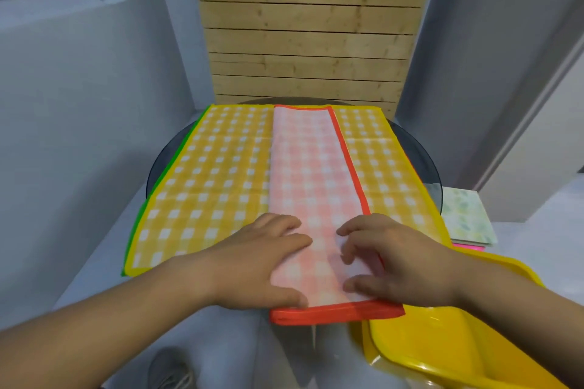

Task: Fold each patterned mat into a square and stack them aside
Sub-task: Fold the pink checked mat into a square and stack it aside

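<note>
Fingers [292, 241] of the left hand [262, 262] lie nearly flat and those of the right hand [398, 259] lightly bent, both pressing down on the near end of the orange-edged checked mat [313, 174], gripping nothing. That mat, folded into a long strip, lies along the middle of a spread yellow checked mat [215, 186] on the round glass worktop [164, 161], and looks thin, light and limp, so I'd take it by the near corners of its orange hem to fold it over. No writing or brand can be read.
</note>
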Available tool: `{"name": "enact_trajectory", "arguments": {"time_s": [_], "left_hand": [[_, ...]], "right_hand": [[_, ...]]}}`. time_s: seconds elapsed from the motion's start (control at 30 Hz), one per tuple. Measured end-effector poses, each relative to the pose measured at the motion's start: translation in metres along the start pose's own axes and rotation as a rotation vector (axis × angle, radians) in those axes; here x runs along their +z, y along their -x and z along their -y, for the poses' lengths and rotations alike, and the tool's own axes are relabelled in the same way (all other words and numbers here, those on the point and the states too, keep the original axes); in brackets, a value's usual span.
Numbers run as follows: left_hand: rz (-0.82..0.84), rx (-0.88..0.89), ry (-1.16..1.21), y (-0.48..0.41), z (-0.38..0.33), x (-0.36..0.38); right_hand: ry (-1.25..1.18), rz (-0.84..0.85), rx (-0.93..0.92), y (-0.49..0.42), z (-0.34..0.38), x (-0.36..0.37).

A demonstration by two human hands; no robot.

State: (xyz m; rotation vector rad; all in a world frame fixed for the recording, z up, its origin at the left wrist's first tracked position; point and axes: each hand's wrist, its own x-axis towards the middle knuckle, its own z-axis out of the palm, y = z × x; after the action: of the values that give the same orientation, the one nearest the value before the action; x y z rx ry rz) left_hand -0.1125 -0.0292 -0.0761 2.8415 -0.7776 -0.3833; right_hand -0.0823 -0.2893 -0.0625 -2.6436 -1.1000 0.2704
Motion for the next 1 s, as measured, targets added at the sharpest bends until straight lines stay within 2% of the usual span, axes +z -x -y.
{"name": "enact_trajectory", "arguments": {"time_s": [0.2, 0.37, 0.87, 1.0], "left_hand": [[0.093, -0.015, -0.042, 0.015, -0.007, 0.015], [0.046, 0.061, -0.037, 0.019, -0.014, 0.016], [-0.078, 0.085, 0.023, 0.021, -0.019, 0.023], [-0.112, 0.061, 0.103, 0.021, -0.017, 0.024]], "right_hand": [[-0.006, 0.031, 0.014, 0.018, 0.014, 0.013], [0.044, -0.008, -0.016, 0.023, 0.019, 0.017], [0.120, -0.109, -0.075, 0.022, 0.026, 0.036], [0.148, -0.139, -0.072, 0.024, 0.030, 0.038]]}}
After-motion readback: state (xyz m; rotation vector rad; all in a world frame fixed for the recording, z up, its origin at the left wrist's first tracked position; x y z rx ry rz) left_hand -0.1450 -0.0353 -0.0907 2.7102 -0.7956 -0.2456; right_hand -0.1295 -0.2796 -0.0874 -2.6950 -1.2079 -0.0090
